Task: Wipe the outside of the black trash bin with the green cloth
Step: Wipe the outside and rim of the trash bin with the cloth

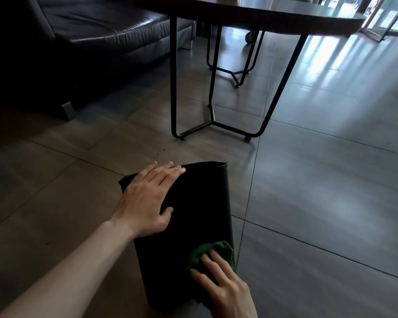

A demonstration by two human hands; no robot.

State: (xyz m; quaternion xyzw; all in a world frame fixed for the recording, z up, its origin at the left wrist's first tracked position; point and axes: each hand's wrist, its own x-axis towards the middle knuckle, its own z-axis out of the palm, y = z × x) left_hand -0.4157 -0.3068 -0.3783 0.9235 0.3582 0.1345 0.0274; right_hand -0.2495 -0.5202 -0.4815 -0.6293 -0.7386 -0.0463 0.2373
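Here the right hand (225,288) lies flat on the green cloth (213,253), its fingers straight and spread, pressing the bunched fabric against the near part of the black trash bin (198,214); it presses rather than clutches. The left hand (147,200) rests open on the bin's upper side, fingers stretched toward the rim at the far end and the thumb laid along the wall, bracing the bin without curling round it. The bin lies tipped over on the tiled floor (319,203), its open mouth pointing away and its base nearest the camera, so one long side faces up.

By the look of it, the wiping itself is under way, working low on the right side near the base. The next stroke would likely need to carry the cloth up toward the rim, and the left hand would have to shift or turn the bin so that the covered patch and the underside get reached.

Farther off stand a dark table (274,17) on thin metal legs and, to the far left, a dark sofa (90,31).
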